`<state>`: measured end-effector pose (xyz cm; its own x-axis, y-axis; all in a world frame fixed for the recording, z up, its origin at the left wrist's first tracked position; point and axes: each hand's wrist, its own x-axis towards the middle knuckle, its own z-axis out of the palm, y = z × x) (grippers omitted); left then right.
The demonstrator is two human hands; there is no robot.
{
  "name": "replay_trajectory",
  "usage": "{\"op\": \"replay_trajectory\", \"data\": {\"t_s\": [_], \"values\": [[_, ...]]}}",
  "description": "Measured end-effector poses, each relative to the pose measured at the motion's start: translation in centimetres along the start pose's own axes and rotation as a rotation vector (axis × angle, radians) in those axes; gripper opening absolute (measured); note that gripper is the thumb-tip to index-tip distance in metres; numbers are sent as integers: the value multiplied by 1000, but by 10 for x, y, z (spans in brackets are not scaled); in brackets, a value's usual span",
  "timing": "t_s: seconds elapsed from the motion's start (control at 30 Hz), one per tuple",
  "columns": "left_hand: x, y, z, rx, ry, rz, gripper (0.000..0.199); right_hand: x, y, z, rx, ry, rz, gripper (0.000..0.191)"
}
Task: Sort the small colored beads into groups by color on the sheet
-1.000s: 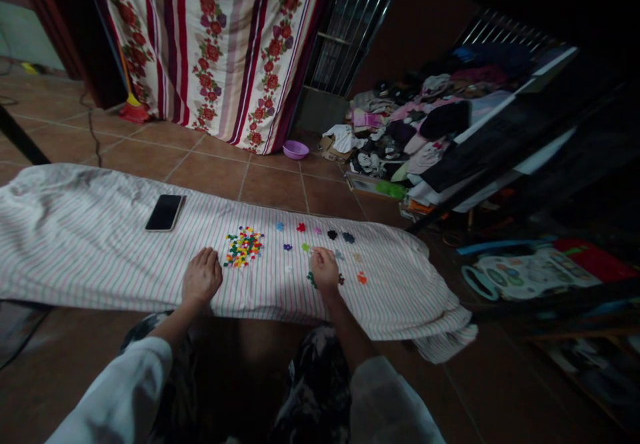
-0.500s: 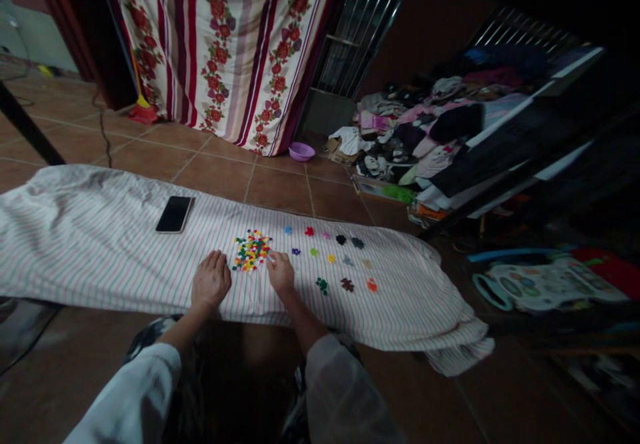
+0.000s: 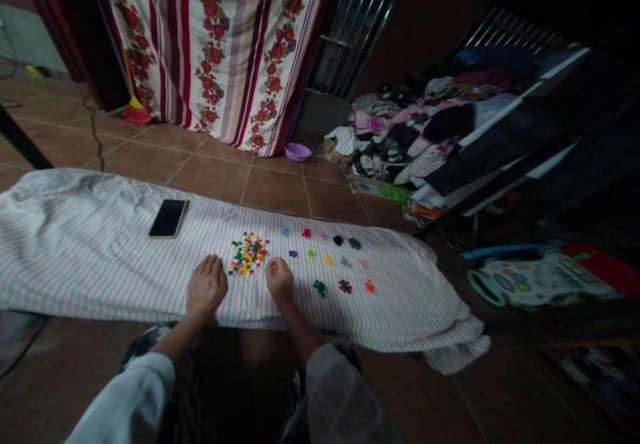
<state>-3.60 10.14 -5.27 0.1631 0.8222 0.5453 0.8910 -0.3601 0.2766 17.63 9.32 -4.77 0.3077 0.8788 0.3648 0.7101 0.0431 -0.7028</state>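
A mixed heap of small colourful pieces (image 3: 249, 253) lies on the striped cloth (image 3: 115, 264) between my hands. My left hand (image 3: 207, 285) rests flat on the cloth, left of the heap, fingers stretched out and holding nothing. Just right of the heap, my right hand (image 3: 280, 279) is closed in a pinch; a tiny pale spot shows at the fingertips, too small to name. Small single-colour groups sit in rows to the right, among them a red group (image 3: 307, 233), a black group (image 3: 339, 241), a dark green group (image 3: 320, 288), a brown group (image 3: 345, 286) and an orange group (image 3: 369, 286).
A dark-screened phone (image 3: 169, 219) lies on the cloth to the left. Beyond are a tiled floor (image 3: 215, 164), a purple basin (image 3: 298, 153), a floral curtain (image 3: 237, 51) and a broom (image 3: 136, 112). Piled clothes (image 3: 415, 131) fill the far right.
The whole view has shifted slightly. My right hand has drawn a little away from the heap, still pinched. My left hand stays flat on the cloth.
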Motion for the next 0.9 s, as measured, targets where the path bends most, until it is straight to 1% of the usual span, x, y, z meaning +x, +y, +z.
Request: {"op": "replay_trajectory", "data": {"t_s": [0.17, 0.27, 0.4, 0.6, 0.77, 0.9], "values": [[0, 1, -2, 7, -16, 3, 34, 15, 10, -4, 127, 30, 84, 14], [0, 0, -1, 4, -15, 0, 34, 31, 16, -10, 126, 38, 110, 15], [0, 0, 0, -5, -19, -15, 33, 59, 21, -20, 20, 49, 150, 17], [0, 0, 1, -8, -19, -20, 33, 97, 27, -32, -171, 32, 191, 17], [0, 0, 2, 9, -23, -23, 33, 117, 28, -33, -308, -54, 249, 19], [0, 0, 2, 13, -20, -14, 33, 126, 29, -28, -351, -106, 244, 21]]}}
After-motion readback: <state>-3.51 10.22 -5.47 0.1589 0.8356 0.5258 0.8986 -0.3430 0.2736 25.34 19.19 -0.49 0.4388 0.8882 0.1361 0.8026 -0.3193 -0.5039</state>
